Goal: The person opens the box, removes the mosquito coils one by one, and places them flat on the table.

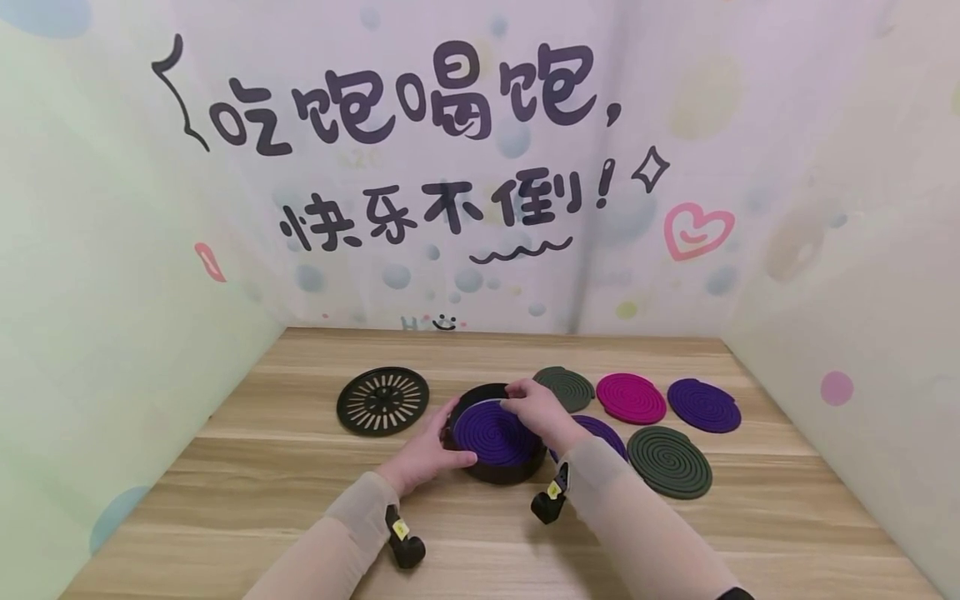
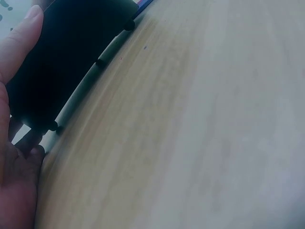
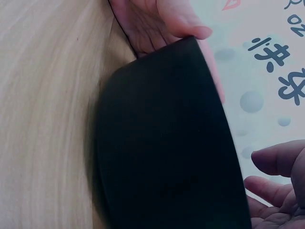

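Note:
A black round mosquito coil holder (image 1: 506,475) stands on the table, with a purple mosquito coil (image 1: 495,433) lying inside it. My left hand (image 1: 427,450) grips the holder's left side, its thumb on the near rim. In the left wrist view that thumb (image 2: 19,45) lies along the dark holder wall (image 2: 66,52), which has small feet underneath. Over the holder's far right rim is my right hand (image 1: 543,412), fingertips close above the coil's edge. The right wrist view shows its thumb and fingers (image 3: 281,162) spaced apart beyond the rim, nothing visible between them.
A black slotted lid (image 1: 383,402) lies to the left. On the right lie several coils: a dark green one (image 1: 566,389), a pink one (image 1: 632,397), a purple one (image 1: 705,406), another green one (image 1: 670,461) and a purple one (image 1: 600,433) partly hidden by my right arm.

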A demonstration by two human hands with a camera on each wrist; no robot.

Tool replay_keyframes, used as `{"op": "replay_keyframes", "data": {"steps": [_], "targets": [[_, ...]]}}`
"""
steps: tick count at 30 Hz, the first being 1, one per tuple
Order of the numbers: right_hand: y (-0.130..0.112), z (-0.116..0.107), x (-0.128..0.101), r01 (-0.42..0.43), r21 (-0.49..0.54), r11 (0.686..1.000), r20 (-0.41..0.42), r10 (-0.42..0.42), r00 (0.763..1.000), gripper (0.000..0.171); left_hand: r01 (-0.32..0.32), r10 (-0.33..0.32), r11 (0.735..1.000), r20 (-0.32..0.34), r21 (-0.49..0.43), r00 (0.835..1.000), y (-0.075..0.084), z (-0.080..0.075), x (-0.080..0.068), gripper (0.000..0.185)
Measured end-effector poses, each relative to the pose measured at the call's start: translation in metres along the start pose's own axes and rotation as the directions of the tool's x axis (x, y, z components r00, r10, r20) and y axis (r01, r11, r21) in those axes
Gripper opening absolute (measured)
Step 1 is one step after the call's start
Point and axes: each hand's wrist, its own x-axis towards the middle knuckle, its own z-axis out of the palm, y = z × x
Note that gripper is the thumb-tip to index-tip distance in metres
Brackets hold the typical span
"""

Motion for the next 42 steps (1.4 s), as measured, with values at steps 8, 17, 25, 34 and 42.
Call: {"op": "replay_keyframes", "data": {"steps": [8, 17, 25, 34, 42], "targets": [[-0.0003, 0.0003, -0.0019, 0.012, 0.017, 1.000, -0.003, -0.012, 1.000, 0.035, 0.000, 0.000, 1.000, -0.008, 0.006, 1.000, -0.0006, 0.0002, 0.0006, 0.104], [-0.0008, -0.0009, -0.0022, -0.037, 0.051, 0.998, 0.008, 0.036, 0.999, 0.038, -0.024, 0.024, 1.000, -0.008, -0.001, 1.000, -0.0003, 0.0008, 0.0010, 0.105], [0.0003, -0.0026, -0.0018, -0.047, 0.185, 0.982, -0.012, 0.051, 0.999, 0.043, -0.035, 0.035, 0.999, -0.015, -0.001, 0.999, -0.0015, 0.0006, 0.0020, 0.105], [-0.0009, -0.0051, -0.0012, -0.023, 0.364, 0.931, -0.042, 0.042, 0.998, 0.046, -0.045, 0.045, 0.999, -0.009, 0.016, 0.999, -0.0002, 0.0009, 0.0020, 0.105], [0.0011, -0.0049, 0.0018, -0.003, 0.446, 0.895, -0.065, 0.036, 0.997, 0.046, -0.037, 0.037, 0.999, 0.000, -0.001, 0.999, 0.0010, 0.0008, 0.0014, 0.104]]}}
